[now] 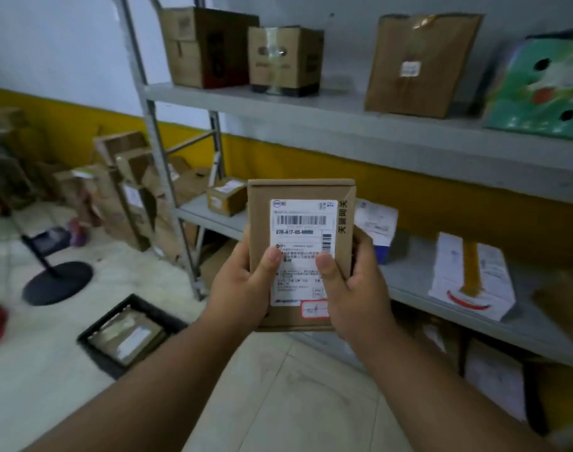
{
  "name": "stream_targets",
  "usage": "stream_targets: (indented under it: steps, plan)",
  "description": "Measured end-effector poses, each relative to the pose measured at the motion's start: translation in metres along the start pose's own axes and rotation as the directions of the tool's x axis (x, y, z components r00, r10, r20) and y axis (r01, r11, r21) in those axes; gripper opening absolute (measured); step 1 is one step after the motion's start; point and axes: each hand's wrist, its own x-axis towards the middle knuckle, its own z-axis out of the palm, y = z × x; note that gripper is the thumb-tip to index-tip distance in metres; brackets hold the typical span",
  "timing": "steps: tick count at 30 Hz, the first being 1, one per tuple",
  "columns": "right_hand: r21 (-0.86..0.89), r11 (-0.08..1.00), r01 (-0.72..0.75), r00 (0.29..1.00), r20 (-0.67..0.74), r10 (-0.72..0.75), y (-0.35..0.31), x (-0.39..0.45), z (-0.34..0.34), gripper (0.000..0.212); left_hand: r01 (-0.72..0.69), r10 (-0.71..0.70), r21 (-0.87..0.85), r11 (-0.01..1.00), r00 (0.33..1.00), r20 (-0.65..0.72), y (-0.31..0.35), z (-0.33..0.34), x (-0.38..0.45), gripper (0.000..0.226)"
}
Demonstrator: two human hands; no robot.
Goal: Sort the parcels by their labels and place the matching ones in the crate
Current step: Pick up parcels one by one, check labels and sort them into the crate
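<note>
I hold a flat brown cardboard parcel upright in front of me, its white shipping label with barcode facing me. My left hand grips its left edge with the thumb on the label. My right hand grips the right edge, thumb also on the label. A black crate sits on the floor at lower left with a brown labelled parcel lying in it.
A grey metal shelf rack stands ahead with several boxes on its top shelf and white parcels on the middle shelf. Loose cardboard boxes pile on the floor at left. A black round stand base is on the floor.
</note>
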Motion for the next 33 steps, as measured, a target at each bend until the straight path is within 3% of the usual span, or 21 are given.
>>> stream_targets:
  steps: [7,11,14,17,25,30,33]
  plan:
    - [0.092,0.995,-0.046,0.974,0.224,0.024,-0.017,-0.012,0.238,0.068,0.126,-0.104,0.09,0.988,0.969,-0.224,-0.044,-0.228,0.0,0.018]
    - [0.079,0.99,-0.112,0.949,0.303,0.084,-0.032,-0.012,0.319,0.071,0.155,-0.115,0.128,0.98,0.954,-0.276,-0.058,-0.306,0.011,0.036]
    - [0.004,0.988,-0.155,0.94,0.31,0.146,-0.028,0.0,0.352,0.056,0.138,-0.098,0.149,0.979,0.963,-0.25,-0.075,-0.334,0.03,0.042]
    - [-0.089,0.979,-0.182,0.938,0.283,0.2,-0.017,0.015,0.373,0.041,0.168,-0.135,0.149,0.974,0.968,-0.211,-0.093,-0.347,0.054,0.031]
    - [-0.182,0.974,-0.133,0.961,0.217,0.172,0.034,0.079,0.451,0.06,0.264,-0.229,0.148,0.953,0.949,-0.219,-0.148,-0.386,0.142,0.034]
    - [-0.138,0.972,-0.192,0.947,0.235,0.22,0.068,0.121,0.52,0.053,0.329,-0.289,0.153,0.932,0.928,-0.236,-0.165,-0.427,0.208,0.035]
    - [-0.196,0.965,-0.175,0.949,0.227,0.219,0.079,0.152,0.555,0.048,0.335,-0.287,0.164,0.928,0.922,-0.26,-0.176,-0.451,0.245,0.035]
